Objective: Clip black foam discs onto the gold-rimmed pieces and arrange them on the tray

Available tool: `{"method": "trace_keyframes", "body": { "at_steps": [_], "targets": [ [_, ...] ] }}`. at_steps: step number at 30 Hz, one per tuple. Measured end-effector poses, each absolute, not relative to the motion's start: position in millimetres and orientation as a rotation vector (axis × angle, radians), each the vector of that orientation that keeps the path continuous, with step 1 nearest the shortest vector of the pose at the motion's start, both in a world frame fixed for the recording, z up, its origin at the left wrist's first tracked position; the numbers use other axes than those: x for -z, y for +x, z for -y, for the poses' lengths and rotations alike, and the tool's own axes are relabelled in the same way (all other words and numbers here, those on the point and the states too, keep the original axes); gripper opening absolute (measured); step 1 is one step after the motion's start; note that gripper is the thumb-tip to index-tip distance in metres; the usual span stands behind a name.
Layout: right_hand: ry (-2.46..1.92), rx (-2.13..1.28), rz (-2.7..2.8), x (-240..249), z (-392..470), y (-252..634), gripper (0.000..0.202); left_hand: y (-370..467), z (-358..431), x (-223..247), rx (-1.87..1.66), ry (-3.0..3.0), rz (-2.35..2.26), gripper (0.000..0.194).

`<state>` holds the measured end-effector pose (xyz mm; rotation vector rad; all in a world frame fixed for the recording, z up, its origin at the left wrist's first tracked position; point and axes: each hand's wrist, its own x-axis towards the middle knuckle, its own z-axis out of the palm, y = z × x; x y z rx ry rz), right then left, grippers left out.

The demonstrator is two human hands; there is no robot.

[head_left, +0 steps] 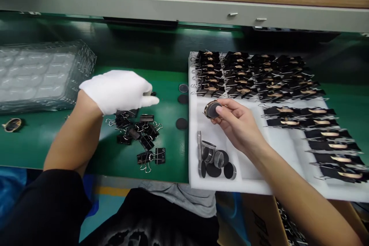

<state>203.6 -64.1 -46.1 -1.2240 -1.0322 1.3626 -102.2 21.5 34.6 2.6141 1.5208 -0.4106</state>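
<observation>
My left hand (123, 91), in a white glove, is closed above a pile of black binder clips (134, 132) on the green table. Between its thumb and fingers shows the dark edge of what looks like a binder clip (153, 93), mostly hidden. My bare right hand (236, 121) pinches a round gold-rimmed piece (205, 110) with a dark grey disc (212, 110) against its face, the thumb pressing on the disc. Below it, several black and clear discs (213, 170) lie in a compartment of the white foam tray (248, 161).
Rows of clipped gold-rimmed pieces (239, 73) fill the tray's back and right side. Loose discs (181, 123) lie left of the tray. Clear plastic trays (46, 73) are stacked at far left, near a lone gold-rimmed piece (13, 125). A beam (184, 5) crosses above the table.
</observation>
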Motion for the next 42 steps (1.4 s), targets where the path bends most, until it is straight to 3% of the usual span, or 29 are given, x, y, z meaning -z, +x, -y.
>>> {"method": "trace_keyframes", "body": {
  "at_steps": [5, 10, 13, 19, 27, 31, 37, 42],
  "targets": [
    [-1.235, -1.392, 0.991, 44, 64, 202, 0.035, -109, -23, -20, 0.527, 2.573, -1.253, 0.061],
    [-1.153, -1.499, 0.917, 44, 65, 202, 0.038, -90, -18, -9, 0.587, 2.549, -1.440, 0.042],
    [-1.093, -1.542, 0.926, 43, 65, 203, 0.037, -92, -21, -18, 0.559, 2.611, -1.483, 0.039],
    [-0.980, -1.617, 1.047, 46, 67, 206, 0.028, -84, -13, -35, 0.051, 2.693, -1.634, 0.051],
    [-0.831, -1.672, 1.363, 48, 72, 207, 0.019, -31, 20, -11, -0.523, 2.491, -1.274, 0.048],
    [-0.841, -1.657, 1.415, 46, 73, 206, 0.022, -30, 24, -12, -0.461, 2.436, -1.180, 0.049],
    [-0.874, -1.546, 1.447, 46, 72, 207, 0.024, -34, 21, -20, -0.095, 2.430, -1.159, 0.069],
    [-0.815, -1.527, 1.460, 48, 72, 207, 0.020, -27, 27, -19, -0.054, 2.242, -1.237, 0.071]
  ]
}}
